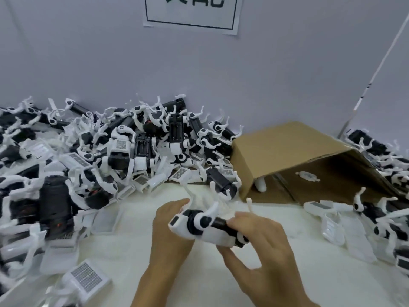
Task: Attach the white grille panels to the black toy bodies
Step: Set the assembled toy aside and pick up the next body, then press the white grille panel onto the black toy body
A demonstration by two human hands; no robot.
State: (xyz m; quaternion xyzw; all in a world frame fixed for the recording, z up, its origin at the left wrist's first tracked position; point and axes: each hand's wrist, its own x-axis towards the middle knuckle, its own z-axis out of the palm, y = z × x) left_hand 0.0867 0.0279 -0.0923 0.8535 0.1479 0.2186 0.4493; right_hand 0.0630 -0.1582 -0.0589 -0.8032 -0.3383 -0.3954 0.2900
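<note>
both hands hold 1 toy body (218, 224) over the white table (124, 244) — left hand (170, 231) cupping its white panel (197, 234) end, right hand (259, 242) pinching the black end. panel looks seated; a large heap (93, 151) waits, loose panels (87, 276) too — most work remains.
</note>
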